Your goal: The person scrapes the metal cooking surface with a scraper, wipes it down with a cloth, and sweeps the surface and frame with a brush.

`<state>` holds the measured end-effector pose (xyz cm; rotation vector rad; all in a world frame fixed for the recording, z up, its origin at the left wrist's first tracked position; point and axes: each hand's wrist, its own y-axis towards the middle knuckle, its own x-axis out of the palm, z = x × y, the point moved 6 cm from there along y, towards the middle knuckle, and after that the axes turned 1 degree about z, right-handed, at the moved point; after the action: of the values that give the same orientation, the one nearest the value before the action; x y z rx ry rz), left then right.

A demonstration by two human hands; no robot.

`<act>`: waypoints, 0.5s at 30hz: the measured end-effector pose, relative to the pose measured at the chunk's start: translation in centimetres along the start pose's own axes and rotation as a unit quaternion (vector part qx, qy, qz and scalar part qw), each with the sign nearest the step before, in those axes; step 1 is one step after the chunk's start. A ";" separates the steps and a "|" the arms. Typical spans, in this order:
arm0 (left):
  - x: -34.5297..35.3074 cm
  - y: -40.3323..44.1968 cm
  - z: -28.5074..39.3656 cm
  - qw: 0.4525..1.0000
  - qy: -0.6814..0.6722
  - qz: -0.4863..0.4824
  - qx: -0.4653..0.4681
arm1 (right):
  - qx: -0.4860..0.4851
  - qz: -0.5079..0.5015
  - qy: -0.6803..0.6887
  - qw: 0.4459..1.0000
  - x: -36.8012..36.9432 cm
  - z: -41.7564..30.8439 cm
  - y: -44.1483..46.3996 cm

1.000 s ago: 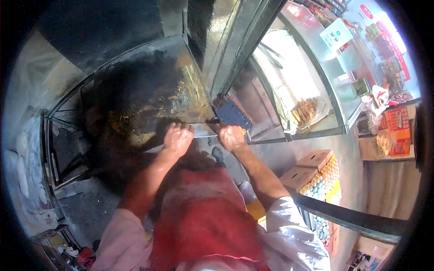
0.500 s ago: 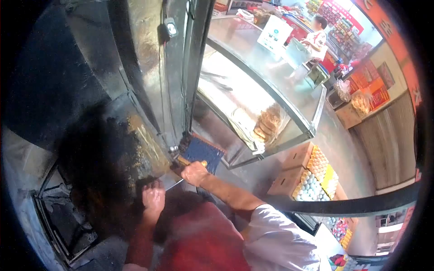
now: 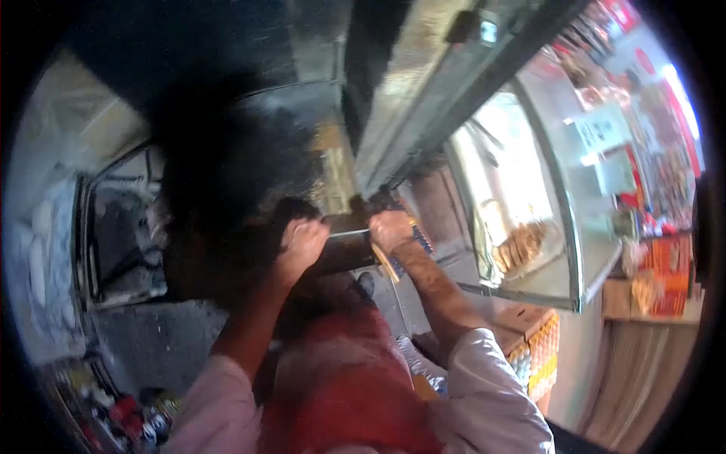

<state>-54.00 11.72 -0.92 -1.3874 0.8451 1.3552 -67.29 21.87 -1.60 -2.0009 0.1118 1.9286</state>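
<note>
**Both hands are now sitting nearly level, where the left was lying lower than the right half a second ago**

Since that frame, the whole view has been swinging round, and the cardboard boxes [image 3: 523,318] and eggs [image 3: 546,340] are now showing smaller, toward the lower right. Left hand [image 3: 304,240] and right hand [image 3: 391,229] are facing each other a little apart, with the blade [image 3: 349,233] stretching between them, its bright edge catching the light. Left fingers are curling closed on one end; right fingers are wrapping in a fist around the other. The blade is lying at the near side of the blackened bench [image 3: 280,121], close to its right corner; blur is hiding whether it is touching the top. A pale wooden strip [image 3: 387,265] is slanting below the right hand, and how it is joined is not clear. Both forearms are reaching forward from white sleeves, either side of a red apron [image 3: 340,386]. To the right, a glass case [image 3: 563,204] is holding brown food pieces [image 3: 522,246].
</note>
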 end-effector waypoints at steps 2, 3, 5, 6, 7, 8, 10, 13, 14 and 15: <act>0.4 0.4 -0.5 0.996 0.018 0.084 0.017 | -0.027 0.045 0.003 0.999 -0.9 0.1 0.8; 0.5 -0.2 -0.3 0.993 0.028 0.115 0.018 | -0.053 0.073 0.022 0.996 -1.3 0.1 0.3; 2.2 -1.0 0.7 0.976 0.096 0.198 0.001 | -0.093 0.181 0.045 0.978 3.5 1.1 -0.1; 1.9 -0.5 1.1 0.989 0.100 0.112 -0.011 | -0.153 0.296 0.111 0.936 2.2 0.9 0.2; 1.7 -0.5 1.5 0.995 0.099 0.023 -0.022 | -0.123 0.252 -0.001 0.960 2.3 0.9 0.3; 2.0 -0.1 1.5 0.995 0.097 0.012 -0.031 | -0.142 0.230 0.013 0.963 2.5 1.4 1.1; 0.5 1.6 -0.1 0.991 0.038 0.115 -0.052 | -0.163 0.212 0.032 0.963 2.4 2.6 4.3; -0.2 3.8 -1.8 0.985 0.094 0.135 -0.045 | -0.167 0.217 0.030 0.961 1.0 3.3 7.2; -0.4 4.3 -2.6 0.986 0.093 0.132 -0.049 | -0.146 0.148 0.025 0.978 1.2 3.6 8.1; -0.9 5.1 -3.0 0.997 0.053 0.035 -0.049 | -0.125 0.077 0.019 0.989 0.6 3.8 8.6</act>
<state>-58.04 7.31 -1.23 -1.5287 0.9148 1.4035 -73.43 15.08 -3.90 -2.2492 0.0376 2.0897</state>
